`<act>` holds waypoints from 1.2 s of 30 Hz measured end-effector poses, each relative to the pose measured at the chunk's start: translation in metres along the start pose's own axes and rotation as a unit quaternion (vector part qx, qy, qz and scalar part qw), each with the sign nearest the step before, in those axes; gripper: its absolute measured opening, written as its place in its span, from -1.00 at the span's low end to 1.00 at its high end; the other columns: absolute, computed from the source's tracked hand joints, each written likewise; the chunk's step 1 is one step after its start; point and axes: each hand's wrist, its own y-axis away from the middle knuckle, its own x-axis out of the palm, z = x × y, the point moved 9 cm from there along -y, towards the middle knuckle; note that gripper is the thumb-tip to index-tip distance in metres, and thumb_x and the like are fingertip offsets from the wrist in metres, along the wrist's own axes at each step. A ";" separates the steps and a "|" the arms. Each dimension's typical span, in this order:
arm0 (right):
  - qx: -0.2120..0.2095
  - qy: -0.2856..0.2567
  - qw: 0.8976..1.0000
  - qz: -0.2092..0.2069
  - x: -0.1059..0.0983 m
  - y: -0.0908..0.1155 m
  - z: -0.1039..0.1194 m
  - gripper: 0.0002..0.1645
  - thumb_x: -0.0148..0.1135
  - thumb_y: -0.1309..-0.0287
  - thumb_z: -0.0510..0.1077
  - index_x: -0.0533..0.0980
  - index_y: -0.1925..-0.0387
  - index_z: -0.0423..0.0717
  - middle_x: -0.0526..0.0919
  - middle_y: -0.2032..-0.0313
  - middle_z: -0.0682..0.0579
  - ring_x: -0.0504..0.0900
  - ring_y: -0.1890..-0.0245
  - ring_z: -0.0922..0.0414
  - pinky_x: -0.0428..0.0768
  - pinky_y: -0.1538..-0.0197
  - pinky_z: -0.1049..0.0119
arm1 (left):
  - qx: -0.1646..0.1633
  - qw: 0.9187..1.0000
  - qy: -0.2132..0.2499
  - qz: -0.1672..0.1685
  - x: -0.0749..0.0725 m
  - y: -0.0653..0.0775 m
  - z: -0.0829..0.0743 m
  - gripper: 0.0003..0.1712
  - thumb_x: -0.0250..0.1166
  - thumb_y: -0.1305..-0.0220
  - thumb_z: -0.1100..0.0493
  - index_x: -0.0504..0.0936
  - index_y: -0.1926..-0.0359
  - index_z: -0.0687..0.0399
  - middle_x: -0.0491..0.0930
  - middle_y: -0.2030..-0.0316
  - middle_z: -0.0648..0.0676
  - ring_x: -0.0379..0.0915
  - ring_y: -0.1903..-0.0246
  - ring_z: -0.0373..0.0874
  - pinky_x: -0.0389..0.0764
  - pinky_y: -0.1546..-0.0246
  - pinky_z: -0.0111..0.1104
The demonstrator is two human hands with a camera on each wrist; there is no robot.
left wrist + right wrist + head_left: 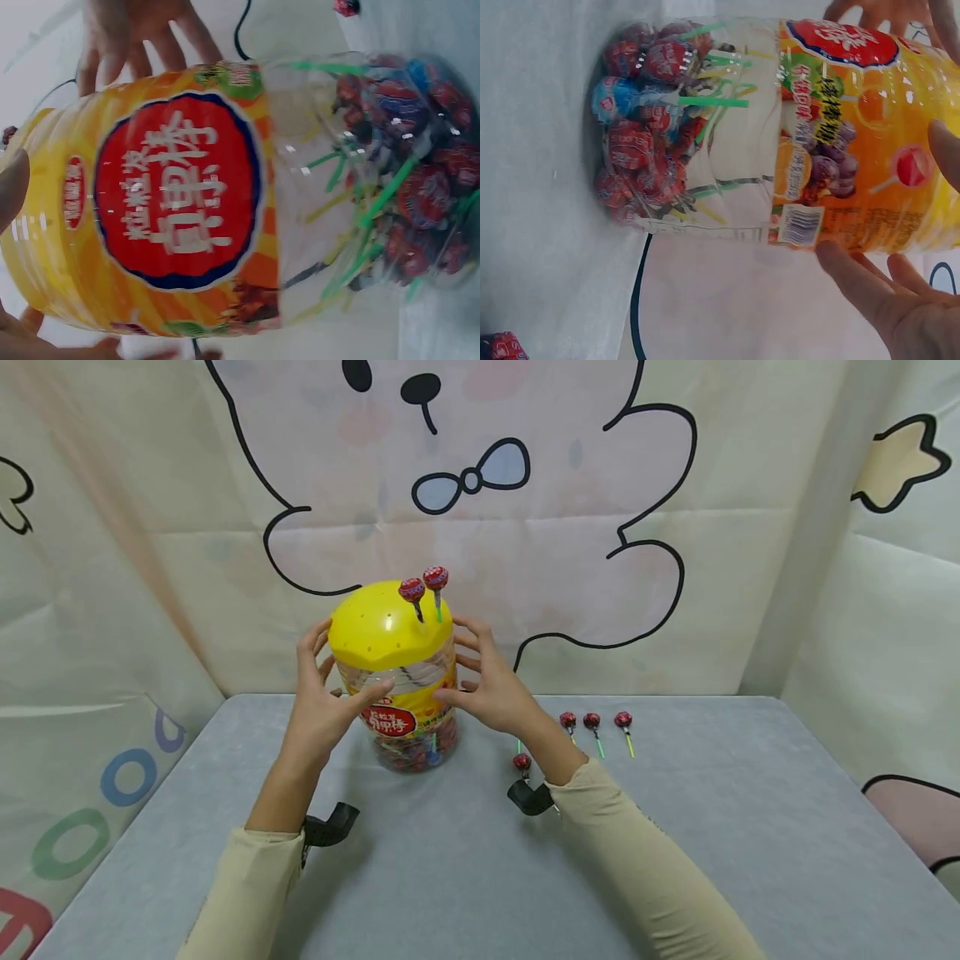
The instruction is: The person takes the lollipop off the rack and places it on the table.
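Observation:
A clear plastic jar with an orange and yellow label stands on the table, under a domed yellow lid dotted with small holes. Red-wrapped lollipops and one blue-wrapped lollipop fill its lower part, their green and yellow sticks showing through the wall. Two lollipops stand upright by their sticks on top of the lid. From the left, my left hand holds the jar just below the lid, thumb across the front. My right hand holds the opposite side, fingers spread behind and thumb on the label.
Several red lollipops lie on the grey table right of the jar, one of them beside my right wrist. A printed cloth backdrop hangs close behind the table. Black camera mounts sit on both wrists.

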 end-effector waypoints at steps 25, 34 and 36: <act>-0.159 0.186 0.968 -0.054 -0.046 -0.029 0.087 -0.29 0.27 -0.32 -0.15 0.21 -0.40 0.17 0.62 -0.12 -0.03 0.61 -0.07 0.08 0.64 -0.10 0.13 | 0.010 0.999 -0.020 -0.023 0.005 0.004 -0.004 0.16 0.51 -0.12 -0.01 -0.14 -0.48 -0.49 -0.14 -0.53 0.02 0.03 -0.42 0.23 0.31 -0.30 0.27; -0.165 0.186 0.966 -0.072 -0.040 -0.032 0.083 -0.36 0.20 -0.36 -0.19 0.21 -0.37 0.16 0.67 0.10 -0.04 0.62 0.07 0.11 0.65 -0.03 0.21 | 0.016 0.999 -0.024 -0.024 0.005 0.004 -0.004 0.16 0.51 -0.12 -0.01 -0.14 -0.48 -0.49 -0.14 -0.52 0.05 0.01 -0.42 0.25 0.28 -0.29 0.31; -0.165 0.188 0.965 -0.073 -0.040 -0.032 0.084 -0.37 0.19 -0.37 -0.18 0.21 -0.37 0.17 0.67 0.11 -0.03 0.62 0.08 0.12 0.65 -0.03 0.23 | 0.019 0.999 -0.025 -0.024 0.004 0.004 -0.004 0.16 0.51 -0.12 0.00 -0.14 -0.48 -0.49 -0.14 -0.52 0.05 0.01 -0.42 0.25 0.29 -0.28 0.31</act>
